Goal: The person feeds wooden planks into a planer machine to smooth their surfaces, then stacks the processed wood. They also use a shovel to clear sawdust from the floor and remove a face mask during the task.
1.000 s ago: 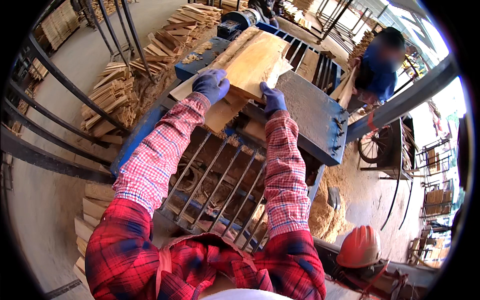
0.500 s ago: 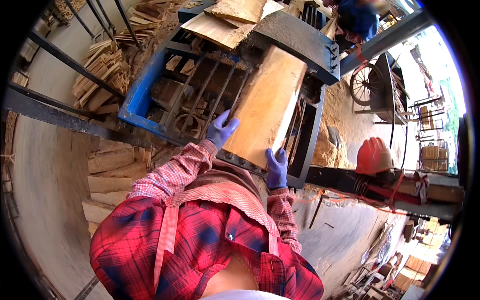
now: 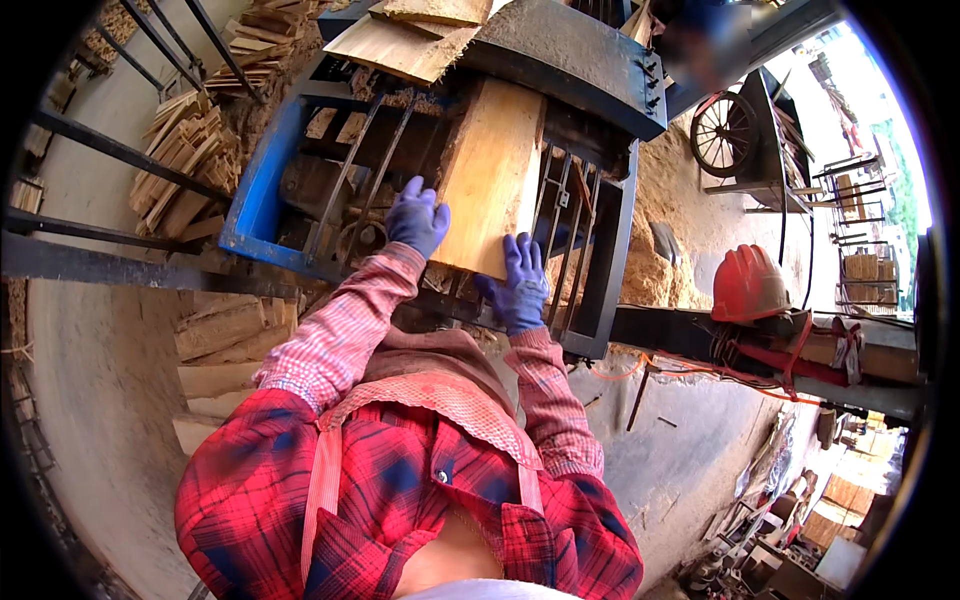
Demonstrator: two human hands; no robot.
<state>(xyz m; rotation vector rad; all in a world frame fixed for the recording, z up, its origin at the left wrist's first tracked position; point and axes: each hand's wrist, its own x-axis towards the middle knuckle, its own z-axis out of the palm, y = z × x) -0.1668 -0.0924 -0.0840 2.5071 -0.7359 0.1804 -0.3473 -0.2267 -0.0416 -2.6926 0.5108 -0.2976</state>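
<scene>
Between both gloved hands: wooden plank (image 3: 492,175), left hand (image 3: 417,218) and right hand (image 3: 518,285) grasping near end.

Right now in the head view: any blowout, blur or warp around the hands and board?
Head view: fisheye bends the blue machine frame and leaves a black rim; top right is blown out by sun; the board is bright yet keeps its grain; left hand and right hand look sharp; a blurred patch sits top centre.
</scene>
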